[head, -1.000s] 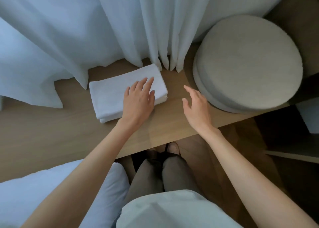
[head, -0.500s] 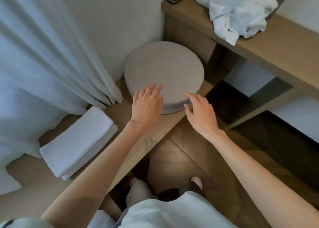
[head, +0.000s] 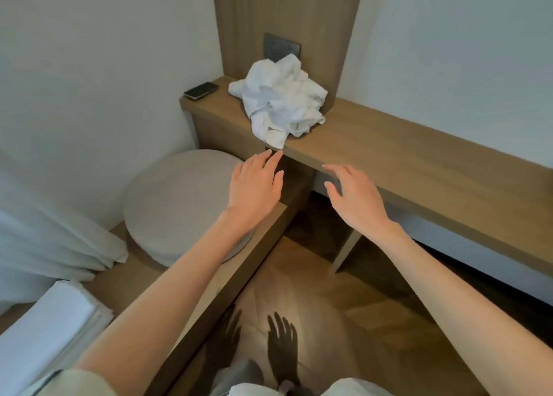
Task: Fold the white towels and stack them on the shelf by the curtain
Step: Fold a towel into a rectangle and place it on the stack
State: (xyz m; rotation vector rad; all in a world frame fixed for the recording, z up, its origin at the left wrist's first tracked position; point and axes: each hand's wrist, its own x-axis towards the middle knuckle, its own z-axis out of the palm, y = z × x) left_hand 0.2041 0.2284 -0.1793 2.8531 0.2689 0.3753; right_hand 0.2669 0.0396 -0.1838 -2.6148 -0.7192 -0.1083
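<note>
A crumpled white towel (head: pixel 279 99) lies in a heap on the wooden ledge (head: pixel 404 156) ahead, one corner hanging over the ledge's front edge. My left hand (head: pixel 256 186) is stretched out flat with straight fingers, its fingertips just below that hanging corner. My right hand (head: pixel 354 199) is spread, fingers relaxed, in front of the ledge's edge, holding nothing. A folded white towel (head: pixel 45 332) lies on the low wooden shelf (head: pixel 125 279) at lower left, beside the white curtain (head: pixel 45 240).
A round grey cushion (head: pixel 176 204) sits on the low shelf between the folded towel and the ledge. A dark phone (head: pixel 201 90) lies at the ledge's left end. A wall socket (head: pixel 281 48) is behind the heap. Wooden floor (head: pixel 329 305) lies below.
My view swung right, from the folded towel by the curtain to the ledge with the crumpled towel. Both hands left the folded towel and moved up toward the heap.
</note>
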